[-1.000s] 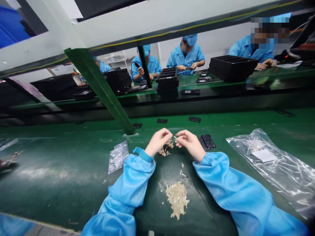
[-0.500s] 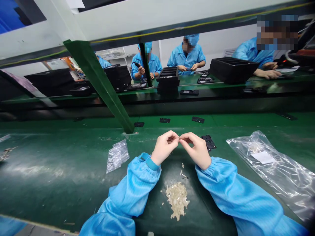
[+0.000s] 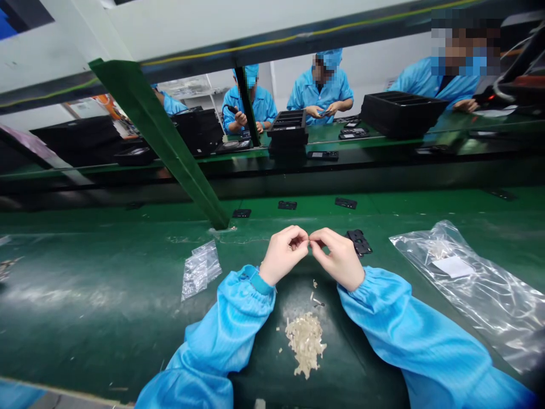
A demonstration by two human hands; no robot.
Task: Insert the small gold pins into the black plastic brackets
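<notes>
My left hand [image 3: 284,254] and my right hand [image 3: 338,257] meet fingertip to fingertip above the green work surface [image 3: 140,318]. Both are closed in a pinch, and whatever lies between the fingertips is too small to name. Below them is a pile of small pale pieces [image 3: 305,343], with a few loose bits and a small dark piece [image 3: 318,303] just above it. A black plastic part [image 3: 360,242] lies right behind my right hand, partly hidden by it.
Clear small bags [image 3: 201,270] lie to the left, a large clear bag [image 3: 481,301] with a white label to the right. Flat black parts [image 3: 287,205] sit farther back. A green post [image 3: 166,147] slants down at left. Several people in blue work across, near black trays [image 3: 400,116].
The view has shifted slightly. My hands stay pinched together at nearly the same spot. Across the bench, the person at the right has drawn a hand back from the surface.
</notes>
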